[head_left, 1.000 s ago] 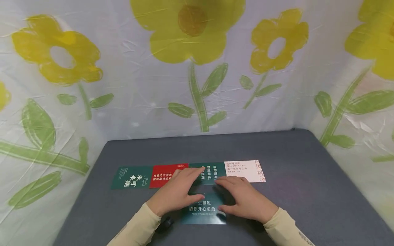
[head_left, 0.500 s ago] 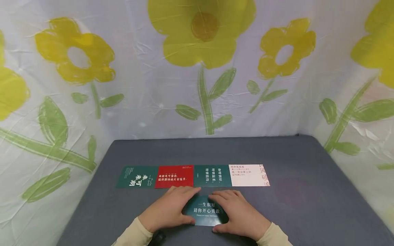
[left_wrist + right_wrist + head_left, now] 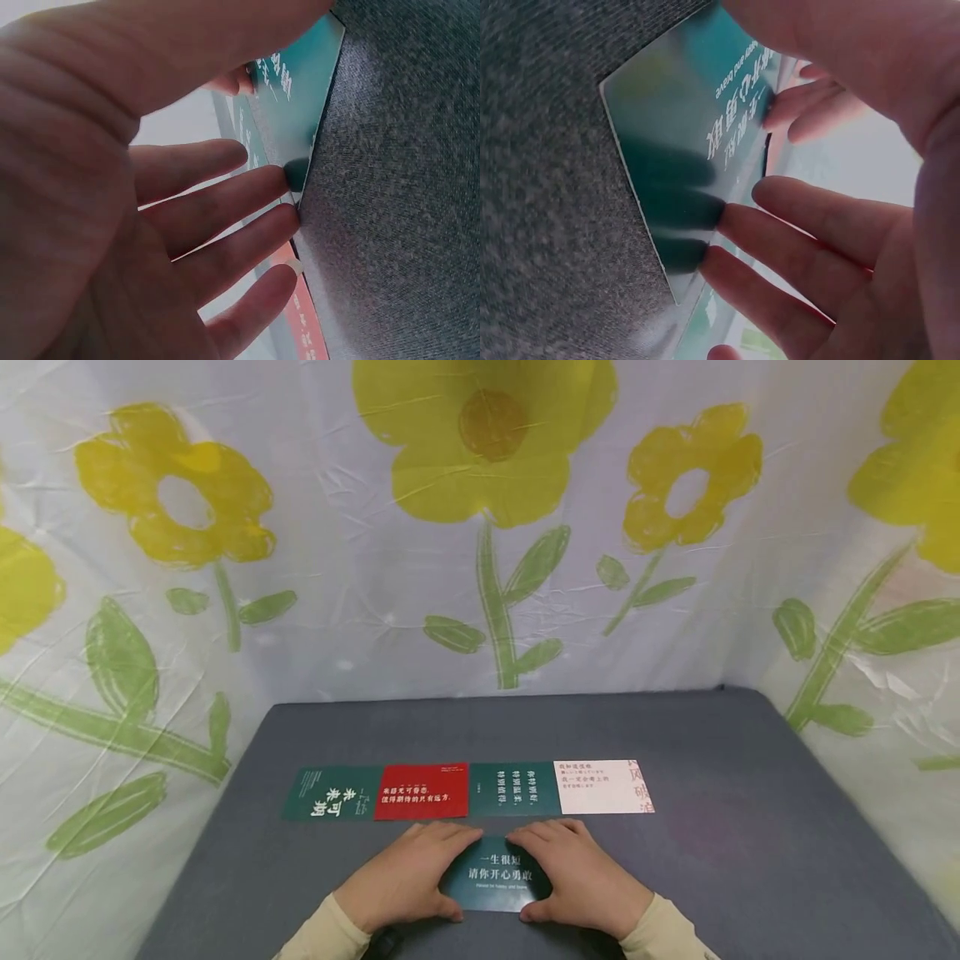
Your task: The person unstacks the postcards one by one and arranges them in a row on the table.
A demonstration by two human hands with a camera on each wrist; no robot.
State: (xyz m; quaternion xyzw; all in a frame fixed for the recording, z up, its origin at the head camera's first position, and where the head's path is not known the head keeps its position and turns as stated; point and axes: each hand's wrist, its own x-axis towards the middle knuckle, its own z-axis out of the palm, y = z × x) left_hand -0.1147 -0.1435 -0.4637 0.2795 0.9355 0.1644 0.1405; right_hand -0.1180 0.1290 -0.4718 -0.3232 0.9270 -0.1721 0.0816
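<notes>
A dark green card (image 3: 501, 875) with white lettering lies flat on the grey table, nearest the person. My left hand (image 3: 408, 877) is at its left side, fingers extended and fingertips right at the card's edge in the left wrist view. On the opposite side is my right hand (image 3: 585, 881), with loosely extended fingers; two fingertips meet the far edge of the green card (image 3: 660, 135) in the right wrist view. Both thumbs are by the near corners, and the hands hide the card's sides.
Behind the hands, a row of cards lies edge to edge: a green card (image 3: 330, 793), a red card (image 3: 423, 789), another green card (image 3: 517, 789) and a pale pink card (image 3: 603, 787). A flower-printed curtain (image 3: 322, 610) rises beyond the grey table (image 3: 750, 843).
Both hands have drawn back from over the row of cards and come down around the near card's sides. Over the last half second they have hardly moved; the head view has tilted slightly.
</notes>
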